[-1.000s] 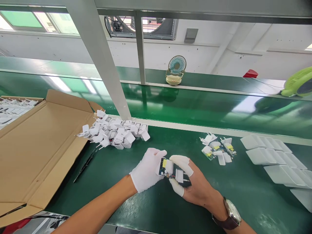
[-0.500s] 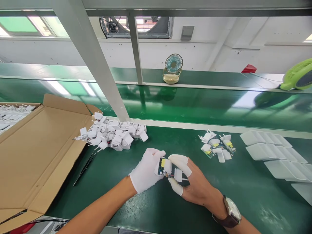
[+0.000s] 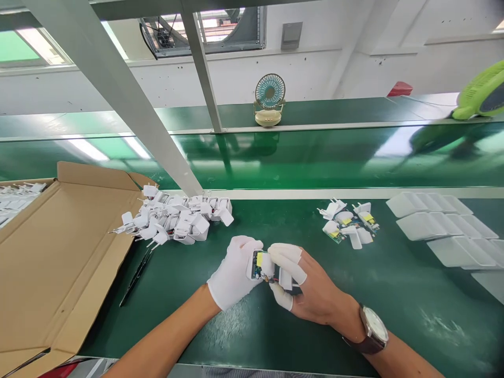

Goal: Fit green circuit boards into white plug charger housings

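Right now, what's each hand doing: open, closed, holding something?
Left hand: closed, holding one end of the circuit board assembly.
Right hand: closed, thumb and fingers gripping the same assembly's other end.

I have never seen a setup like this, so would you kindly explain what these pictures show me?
There is no machine here: these are a person's own two bare arms, seen by one camera worn on the head, looking forward and down. The left hand wears a white glove; the right hand has white covers on some fingers, with a watch on that wrist. Between them they hold a small circuit board with a yellow patch. On the green bench, to the left, are an open cardboard box, a pile of white plastic pieces and a slim black tool. To the right lie loose boards and rows of white trays. A small fan stands beyond.
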Demonstrator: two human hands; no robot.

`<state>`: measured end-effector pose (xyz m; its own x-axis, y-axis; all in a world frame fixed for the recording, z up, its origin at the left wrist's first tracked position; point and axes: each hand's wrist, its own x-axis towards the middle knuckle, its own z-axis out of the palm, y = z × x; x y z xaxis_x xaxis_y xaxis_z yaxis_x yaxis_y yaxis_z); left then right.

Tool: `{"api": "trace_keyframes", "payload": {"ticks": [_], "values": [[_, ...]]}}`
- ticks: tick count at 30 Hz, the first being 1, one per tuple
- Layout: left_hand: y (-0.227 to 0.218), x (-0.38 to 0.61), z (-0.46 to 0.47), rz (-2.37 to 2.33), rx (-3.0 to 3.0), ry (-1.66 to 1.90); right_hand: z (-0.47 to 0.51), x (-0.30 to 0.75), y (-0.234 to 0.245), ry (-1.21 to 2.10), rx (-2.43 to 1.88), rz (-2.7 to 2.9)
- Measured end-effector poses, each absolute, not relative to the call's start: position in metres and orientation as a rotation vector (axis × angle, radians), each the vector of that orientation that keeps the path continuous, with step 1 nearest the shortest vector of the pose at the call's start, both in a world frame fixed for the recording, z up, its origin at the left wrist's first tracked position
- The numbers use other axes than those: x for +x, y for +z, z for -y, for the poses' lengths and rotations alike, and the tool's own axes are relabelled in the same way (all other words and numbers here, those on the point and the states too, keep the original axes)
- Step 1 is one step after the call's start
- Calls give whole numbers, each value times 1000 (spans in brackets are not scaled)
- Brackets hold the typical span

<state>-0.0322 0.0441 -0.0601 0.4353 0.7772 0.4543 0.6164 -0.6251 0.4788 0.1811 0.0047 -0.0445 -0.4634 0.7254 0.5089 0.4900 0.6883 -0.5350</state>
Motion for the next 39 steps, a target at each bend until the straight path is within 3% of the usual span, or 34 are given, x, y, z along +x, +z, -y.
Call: {"api": "trace_keyframes", "payload": {"ticks": [25,39], "values": [[-62,-32,-45,-1223,2493,993,-7,181,-47,387,-973,2166],[-60,-31,-49,-1047,2323,790,-8,186,-35,473,-981,2037]]}}
